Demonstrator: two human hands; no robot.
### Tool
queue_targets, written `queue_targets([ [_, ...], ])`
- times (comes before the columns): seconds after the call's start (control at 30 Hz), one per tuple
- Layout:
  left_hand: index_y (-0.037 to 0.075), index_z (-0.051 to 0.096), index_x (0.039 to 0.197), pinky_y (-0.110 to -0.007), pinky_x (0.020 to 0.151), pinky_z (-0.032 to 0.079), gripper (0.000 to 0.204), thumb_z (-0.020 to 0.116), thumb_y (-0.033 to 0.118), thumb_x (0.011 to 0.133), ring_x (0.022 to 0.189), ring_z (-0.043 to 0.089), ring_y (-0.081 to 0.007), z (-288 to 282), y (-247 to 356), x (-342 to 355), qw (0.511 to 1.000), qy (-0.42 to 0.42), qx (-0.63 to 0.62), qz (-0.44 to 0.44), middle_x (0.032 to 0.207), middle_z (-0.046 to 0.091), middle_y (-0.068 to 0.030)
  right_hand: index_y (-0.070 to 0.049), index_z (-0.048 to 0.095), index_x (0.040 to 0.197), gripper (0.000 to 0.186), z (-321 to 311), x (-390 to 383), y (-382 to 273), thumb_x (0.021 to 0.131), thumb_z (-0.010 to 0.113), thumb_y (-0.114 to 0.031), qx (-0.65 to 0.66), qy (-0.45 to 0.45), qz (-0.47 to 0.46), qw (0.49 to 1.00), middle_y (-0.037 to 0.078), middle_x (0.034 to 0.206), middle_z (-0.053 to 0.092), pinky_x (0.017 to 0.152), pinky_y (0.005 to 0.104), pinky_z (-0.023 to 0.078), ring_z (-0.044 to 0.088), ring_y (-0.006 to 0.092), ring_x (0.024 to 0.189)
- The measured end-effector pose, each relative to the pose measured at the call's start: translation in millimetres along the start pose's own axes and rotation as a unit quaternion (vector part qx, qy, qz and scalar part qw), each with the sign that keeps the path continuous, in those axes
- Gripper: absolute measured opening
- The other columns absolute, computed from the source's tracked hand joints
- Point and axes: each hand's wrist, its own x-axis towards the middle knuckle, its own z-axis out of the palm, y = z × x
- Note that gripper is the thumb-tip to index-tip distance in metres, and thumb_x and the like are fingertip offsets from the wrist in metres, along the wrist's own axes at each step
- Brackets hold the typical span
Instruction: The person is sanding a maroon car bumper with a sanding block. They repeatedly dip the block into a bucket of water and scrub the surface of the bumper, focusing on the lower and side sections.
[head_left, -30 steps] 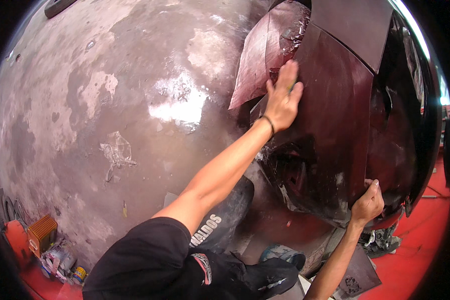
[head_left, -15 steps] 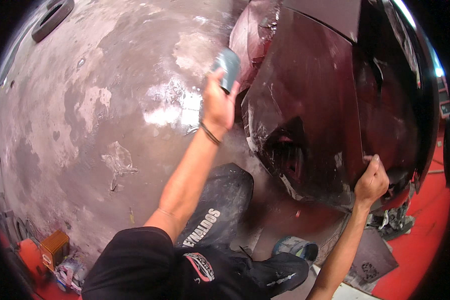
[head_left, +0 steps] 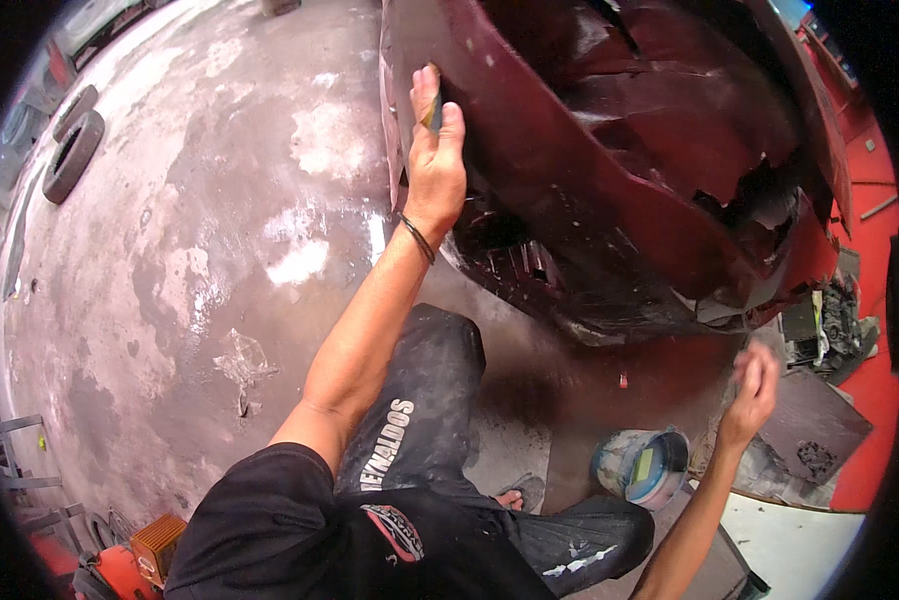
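Note:
A dark maroon car bumper (head_left: 570, 130), scuffed and with torn openings, stands tilted in front of me on the right. My left hand (head_left: 436, 185) lies against its left side with fingers stretched upward. Between the thumb and fingers of that hand is a thin flat pad (head_left: 433, 112), dark with a yellowish face, like a sanding pad; most of it is hidden by the hand. Near the bumper's lower right end, my right hand (head_left: 753, 392) is raised, apparently off the panel. Motion smears its fingers, and I see nothing held in them.
A bucket (head_left: 610, 478) with a yellow-green piece inside stands by my knee. Wet, patchy floor (head_left: 170, 290) spreads left, with a tyre (head_left: 74, 158) farther off. Dark car parts (head_left: 832, 325) and a flat grey panel (head_left: 815, 425) lie at the right beside red flooring.
The bumper has swung round and shows its hollow side. My left hand brought the pad onto it. My right hand, earlier at the panel's edge, has moved slightly down.

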Motion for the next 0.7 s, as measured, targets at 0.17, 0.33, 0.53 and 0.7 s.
queue_targets([
  [0.17,0.004,0.027,0.175,-0.046,0.137,0.012,0.064,0.043,0.032,0.12,0.172,0.013,-0.0347,6,-6,0,0.999,0.012,0.046,-0.016,0.185,0.019,-0.0211,-0.009,0.067,0.098,0.034,-56,-242,298,0.117,0.053,-0.034,0.034,-0.13,0.367,0.92,0.002,0.077,0.064,0.047,0.0295,0.04,0.053,0.0109,0.054],
  [0.33,0.005,0.025,0.176,-0.049,0.137,0.011,0.066,0.04,0.037,0.12,0.172,0.012,-0.0355,23,-3,13,0.997,0.03,0.066,-0.02,0.185,0.018,-0.0209,-0.004,0.073,0.086,0.031,-30,-390,421,0.106,0.052,-0.016,0.024,-0.279,0.397,0.874,0.006,0.07,0.066,0.054,0.0394,0.048,0.062,0.0195,0.059],
  [0.53,0.005,0.023,0.177,-0.053,0.136,0.01,0.069,0.037,0.042,0.12,0.172,0.012,-0.0365,18,-5,7,0.993,0.049,0.1,-0.041,0.185,0.017,-0.0208,-0.004,0.074,0.086,0.032,1,-405,442,0.104,0.053,-0.018,-0.1,-0.391,0.45,0.796,0.007,0.07,0.067,0.056,0.0405,0.049,0.063,0.021,0.06],
  [0.7,0.006,0.021,0.177,-0.056,0.136,0.009,0.071,0.034,0.046,0.12,0.172,0.011,-0.0374,27,-1,17,0.993,0.046,0.095,-0.049,0.185,0.015,-0.0206,-0.004,0.076,0.086,0.032,-26,-378,440,0.103,0.054,-0.02,-0.155,-0.45,0.506,0.719,0.007,0.071,0.069,0.057,0.0413,0.049,0.063,0.0222,0.06],
])
